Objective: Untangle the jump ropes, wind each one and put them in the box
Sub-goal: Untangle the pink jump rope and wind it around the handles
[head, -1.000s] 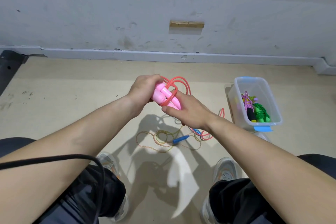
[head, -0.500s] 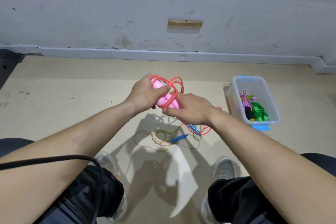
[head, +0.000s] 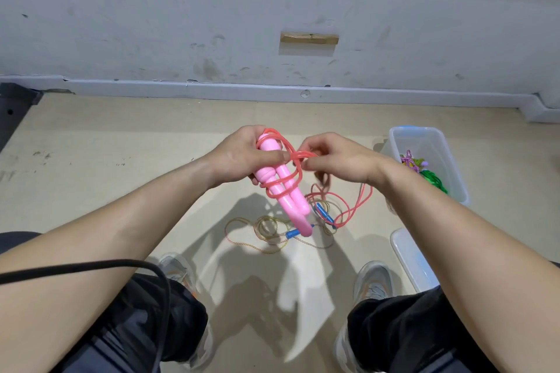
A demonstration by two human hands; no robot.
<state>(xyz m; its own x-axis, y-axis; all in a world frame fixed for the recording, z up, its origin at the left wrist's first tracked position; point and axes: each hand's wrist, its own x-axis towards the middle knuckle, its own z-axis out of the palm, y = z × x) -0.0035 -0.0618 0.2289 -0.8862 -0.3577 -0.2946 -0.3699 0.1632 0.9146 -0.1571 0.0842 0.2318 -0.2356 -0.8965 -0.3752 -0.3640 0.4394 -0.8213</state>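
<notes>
In the middle of the frame, the left hand (head: pixel 242 154) holds two pink handles (head: pixel 281 188), fingers curled round them. The red rope (head: pixel 295 182) loops round the handles. Just to the right, the right hand (head: pixel 339 157) pinches a loop of it. A yellow rope (head: pixel 292 233) lies on the floor (head: pixel 121 191) below. The clear box (head: pixel 413 129) sits at the right edge.

No readable text, label or number anywhere.
</notes>
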